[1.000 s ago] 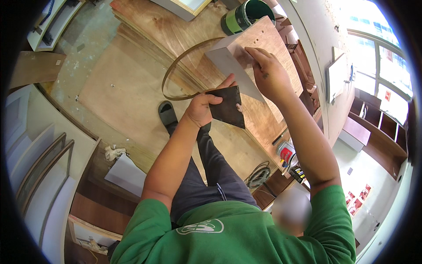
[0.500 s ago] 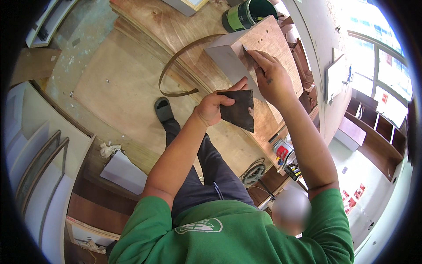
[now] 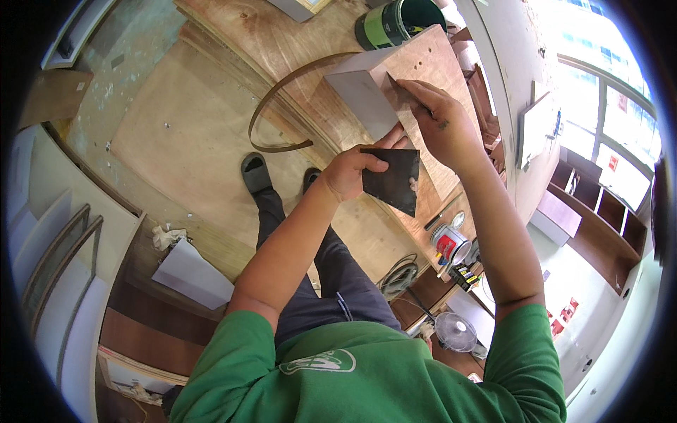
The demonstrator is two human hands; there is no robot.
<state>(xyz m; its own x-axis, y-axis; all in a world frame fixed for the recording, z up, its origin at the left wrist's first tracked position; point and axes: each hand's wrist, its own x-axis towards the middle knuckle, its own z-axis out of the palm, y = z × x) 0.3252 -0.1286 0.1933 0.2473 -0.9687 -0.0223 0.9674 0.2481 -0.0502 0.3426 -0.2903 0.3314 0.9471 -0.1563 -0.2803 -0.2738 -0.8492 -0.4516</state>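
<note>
My left hand (image 3: 350, 171) grips a dark, flat, squarish plate (image 3: 395, 180), thumb on top. Its fingertips reach past the plate to the near side of a wooden box (image 3: 441, 77) with a bare plywood top and a pale grey side. Over that box my right hand (image 3: 448, 130) is closed on a thin, dark scraper-like blade (image 3: 397, 92), set along the edge where the plywood meets the grey side. Part of the blade is hidden under the fingers.
A curved brown strip (image 3: 262, 106) lies left of the box on the plywood bench (image 3: 243, 42). Behind stands a green-and-black bucket (image 3: 374, 29). Nearer me are a paint tin (image 3: 446, 242), a coiled cable (image 3: 399, 277) and a small fan (image 3: 455, 331). Grey panels (image 3: 194, 275) rest at left.
My left hand and the dark plate have shifted slightly right. My right hand has moved a little right and toward me, with its wrist turned; the blade stays on the box edge.
</note>
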